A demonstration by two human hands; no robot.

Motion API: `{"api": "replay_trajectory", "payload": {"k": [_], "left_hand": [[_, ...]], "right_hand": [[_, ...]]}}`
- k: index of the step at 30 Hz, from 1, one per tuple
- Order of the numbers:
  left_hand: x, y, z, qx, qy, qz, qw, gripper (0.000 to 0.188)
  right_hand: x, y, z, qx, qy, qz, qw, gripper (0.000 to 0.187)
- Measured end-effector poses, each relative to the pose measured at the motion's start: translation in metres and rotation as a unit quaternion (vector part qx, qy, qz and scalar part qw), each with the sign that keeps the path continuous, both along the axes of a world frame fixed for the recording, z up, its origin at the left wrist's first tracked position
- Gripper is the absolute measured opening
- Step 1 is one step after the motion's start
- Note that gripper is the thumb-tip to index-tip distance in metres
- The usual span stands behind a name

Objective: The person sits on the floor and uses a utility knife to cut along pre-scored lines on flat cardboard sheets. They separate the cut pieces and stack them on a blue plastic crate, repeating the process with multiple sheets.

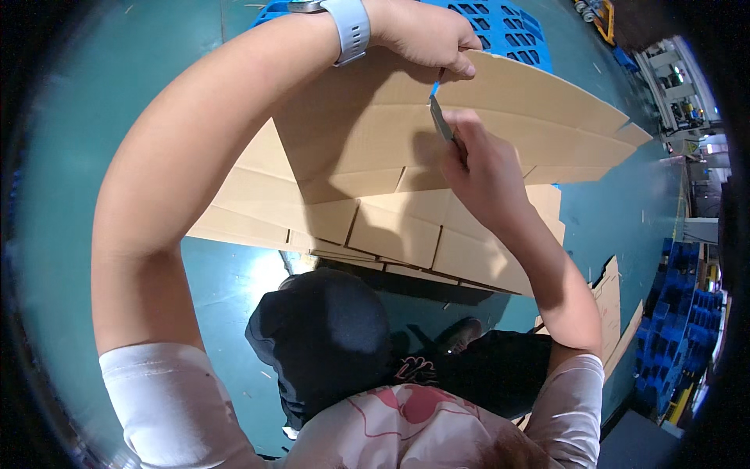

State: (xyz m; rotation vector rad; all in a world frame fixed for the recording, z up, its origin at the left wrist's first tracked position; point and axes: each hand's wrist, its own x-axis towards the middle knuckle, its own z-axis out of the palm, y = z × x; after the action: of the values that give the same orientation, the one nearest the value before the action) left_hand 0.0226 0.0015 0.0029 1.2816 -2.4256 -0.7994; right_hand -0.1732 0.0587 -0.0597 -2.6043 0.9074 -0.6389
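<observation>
My right hand (pixel 488 168) is wrapped round a utility knife (pixel 441 121), whose grey blade points up and away from me. The handle is mostly hidden in my fist. At the blade's tip, a narrow slit runs through the brown cardboard sheet (pixel 539 113), and blue shows through it. My left hand (pixel 430 35) pinches the sheet's far edge beside this slit, thumb on the near face. The sheet is raised and tilted above more flat cardboard (pixel 476 246) with slots and crease lines.
A blue plastic pallet (pixel 508 31) lies under the cardboard's far side. Blue pallets (pixel 676 313) are stacked at the right, near loose cardboard pieces (pixel 613 305) on the green floor (pixel 226 273). Small scraps lie on the floor. Machinery (pixel 680 86) stands at the far right.
</observation>
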Motion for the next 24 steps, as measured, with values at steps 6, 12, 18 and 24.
{"api": "replay_trajectory", "payload": {"k": [6, 12, 18, 24], "left_hand": [[-0.011, 0.011, 0.012, -0.015, -0.052, 0.010, 0.999, 0.028], [-0.011, 0.009, 0.008, -0.063, -0.064, 0.006, 0.996, 0.028], [-0.011, 0.008, 0.009, 0.010, -0.023, 0.018, 1.000, 0.023], [-0.011, 0.007, 0.008, 0.008, -0.020, 0.019, 1.000, 0.023]], "right_hand": [[0.008, -0.003, -0.002, 0.000, 0.001, -0.029, 1.000, 0.023], [0.012, -0.001, -0.009, 0.010, -0.017, -0.057, 0.998, 0.030], [0.006, 0.007, -0.015, -0.009, -0.019, -0.037, 0.999, 0.035], [0.000, 0.007, 0.000, -0.004, 0.040, -0.051, 0.998, 0.028]]}}
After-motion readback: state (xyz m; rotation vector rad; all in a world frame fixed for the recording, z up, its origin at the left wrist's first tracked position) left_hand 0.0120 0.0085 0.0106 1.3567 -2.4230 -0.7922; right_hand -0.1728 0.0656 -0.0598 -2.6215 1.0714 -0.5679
